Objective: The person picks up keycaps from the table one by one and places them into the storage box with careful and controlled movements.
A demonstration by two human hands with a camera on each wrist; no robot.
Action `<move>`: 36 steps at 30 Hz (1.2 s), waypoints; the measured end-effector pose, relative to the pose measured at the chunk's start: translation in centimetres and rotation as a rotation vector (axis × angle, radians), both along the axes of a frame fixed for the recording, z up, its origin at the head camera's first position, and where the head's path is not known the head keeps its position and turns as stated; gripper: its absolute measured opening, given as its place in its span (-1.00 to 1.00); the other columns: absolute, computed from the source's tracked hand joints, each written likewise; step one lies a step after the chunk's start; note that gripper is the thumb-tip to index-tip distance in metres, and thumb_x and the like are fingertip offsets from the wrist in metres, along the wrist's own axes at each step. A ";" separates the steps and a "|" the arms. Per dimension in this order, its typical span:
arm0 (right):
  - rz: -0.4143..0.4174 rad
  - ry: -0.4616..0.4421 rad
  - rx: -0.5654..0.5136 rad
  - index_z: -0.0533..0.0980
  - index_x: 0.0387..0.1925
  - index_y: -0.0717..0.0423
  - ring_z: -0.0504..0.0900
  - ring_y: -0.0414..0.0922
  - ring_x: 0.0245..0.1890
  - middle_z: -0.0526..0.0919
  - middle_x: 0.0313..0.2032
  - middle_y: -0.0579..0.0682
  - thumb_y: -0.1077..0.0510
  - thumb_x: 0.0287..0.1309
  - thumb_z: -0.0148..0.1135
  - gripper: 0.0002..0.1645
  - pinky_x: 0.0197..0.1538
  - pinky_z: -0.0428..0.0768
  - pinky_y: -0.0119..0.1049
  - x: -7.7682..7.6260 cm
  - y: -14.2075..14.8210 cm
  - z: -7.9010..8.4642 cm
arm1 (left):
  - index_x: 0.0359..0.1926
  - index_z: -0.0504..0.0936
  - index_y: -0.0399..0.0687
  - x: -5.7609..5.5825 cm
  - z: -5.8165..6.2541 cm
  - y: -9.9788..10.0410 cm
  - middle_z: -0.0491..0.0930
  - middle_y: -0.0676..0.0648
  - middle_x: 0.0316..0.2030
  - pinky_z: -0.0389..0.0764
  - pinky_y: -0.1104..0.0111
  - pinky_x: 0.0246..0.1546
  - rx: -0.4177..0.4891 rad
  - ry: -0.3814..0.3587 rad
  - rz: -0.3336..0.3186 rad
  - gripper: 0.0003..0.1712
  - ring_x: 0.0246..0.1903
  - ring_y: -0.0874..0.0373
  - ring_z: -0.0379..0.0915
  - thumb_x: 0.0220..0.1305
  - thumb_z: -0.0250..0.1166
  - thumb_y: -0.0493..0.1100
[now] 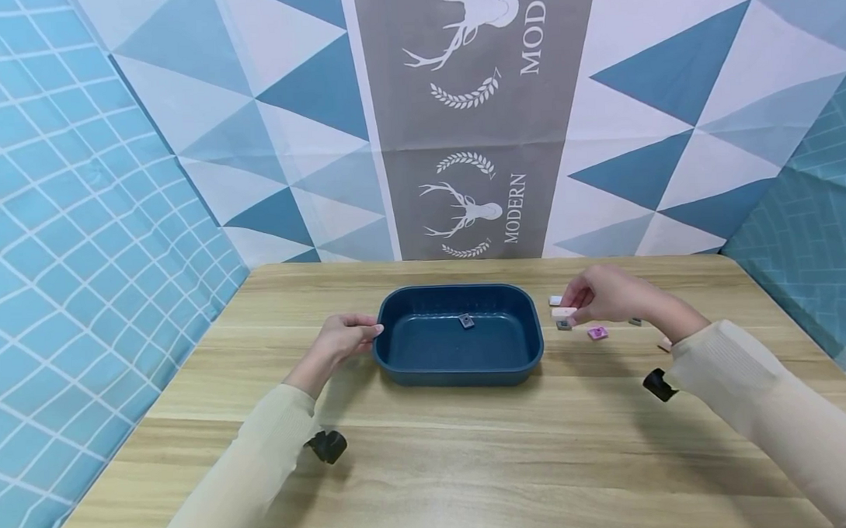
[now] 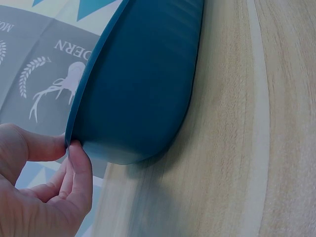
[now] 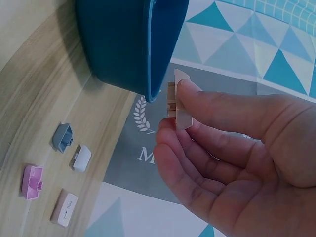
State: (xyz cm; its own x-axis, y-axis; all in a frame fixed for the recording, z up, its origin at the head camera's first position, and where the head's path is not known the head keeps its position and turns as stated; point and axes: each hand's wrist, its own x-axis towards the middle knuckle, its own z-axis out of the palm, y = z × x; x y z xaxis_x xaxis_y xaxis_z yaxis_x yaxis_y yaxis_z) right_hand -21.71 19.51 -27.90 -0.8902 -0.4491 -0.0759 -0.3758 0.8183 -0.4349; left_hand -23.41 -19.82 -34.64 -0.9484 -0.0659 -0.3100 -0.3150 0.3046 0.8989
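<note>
A dark blue rectangular basin (image 1: 462, 378) sits on the wooden table, and a small grey keycap (image 1: 466, 321) lies inside it. My left hand (image 1: 343, 338) pinches the basin's left rim between thumb and fingers; the left wrist view shows this grip close up on the basin wall (image 2: 133, 84). Just right of the basin, my right hand (image 1: 609, 292) holds a pale, long keycap (image 3: 184, 106) between thumb and fingertips, raised over the table. Its hollow underside with the stem faces the basin in the right wrist view.
Loose keycaps lie on the table right of the basin: a grey one (image 3: 62, 137), a white one (image 3: 81, 158), a pink one (image 3: 32, 181) and a pale Enter key (image 3: 64, 207). Patterned cloth (image 1: 460, 123) hangs behind the table (image 1: 472, 464) and at both sides.
</note>
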 end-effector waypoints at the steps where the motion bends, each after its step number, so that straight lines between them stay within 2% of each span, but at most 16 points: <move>1: -0.002 -0.002 -0.002 0.64 -0.32 0.24 0.54 -0.18 -0.42 0.68 -0.41 0.03 0.25 0.01 0.42 -0.83 -0.27 0.65 -0.30 0.0 -0.1 0.0 | 0.05 0.51 -0.37 0.0 0.0 0.0 0.56 -0.04 -0.25 0.66 0.51 -0.25 0.001 0.002 -0.001 -0.63 -0.43 0.32 0.51 0.26 0.27 -0.27; 5: 0.010 0.006 -0.009 0.64 -0.34 0.24 0.54 -0.19 -0.43 0.68 -0.42 0.02 0.25 0.00 0.43 -0.84 -0.29 0.64 -0.31 0.0 -0.2 0.2 | 0.05 0.51 -0.37 0.0 0.2 -0.1 0.56 -0.04 -0.25 0.65 0.53 -0.28 0.002 0.005 0.001 -0.63 -0.44 0.33 0.51 0.25 0.27 -0.27; 14: 0.024 0.019 -0.006 0.65 -0.35 0.25 0.55 -0.20 -0.43 0.69 -0.43 0.02 0.25 -0.02 0.44 -0.83 -0.29 0.65 -0.31 0.0 -0.4 0.4 | 0.04 0.52 -0.36 0.0 0.3 0.0 0.56 -0.07 -0.20 0.68 0.41 -0.11 -0.007 0.012 0.000 -0.63 -0.41 0.31 0.51 0.26 0.28 -0.26; 23: 0.040 -0.019 -0.007 0.65 -0.33 0.24 0.57 -0.22 -0.42 0.69 -0.43 -0.01 0.22 -0.02 0.44 -0.80 -0.28 0.65 -0.34 -0.1 -0.9 -0.1 | 0.03 0.53 -0.35 0.5 -0.5 0.1 0.56 -0.08 -0.21 0.66 0.46 -0.18 0.009 -0.010 0.002 -0.65 -0.36 0.26 0.53 0.26 0.28 -0.28; 27: 0.032 -0.033 -0.010 0.64 -0.32 0.25 0.56 -0.20 -0.41 0.68 -0.42 0.01 0.24 0.01 0.42 -0.82 -0.26 0.66 -0.31 -0.3 -1.1 0.0 | 0.03 0.53 -0.34 0.4 -0.3 0.1 0.56 -0.10 -0.18 0.65 0.50 -0.23 0.003 -0.004 0.009 -0.65 -0.37 0.27 0.51 0.26 0.28 -0.26; 36: 0.020 -0.045 -0.009 0.64 -0.32 0.25 0.56 -0.19 -0.42 0.68 -0.42 0.01 0.23 0.01 0.42 -0.81 -0.28 0.65 -0.32 -0.5 -1.5 0.5 | 0.05 0.52 -0.37 0.2 0.0 0.0 0.56 -0.09 -0.19 0.65 0.50 -0.23 0.004 0.005 0.006 -0.62 -0.39 0.28 0.51 0.25 0.28 -0.28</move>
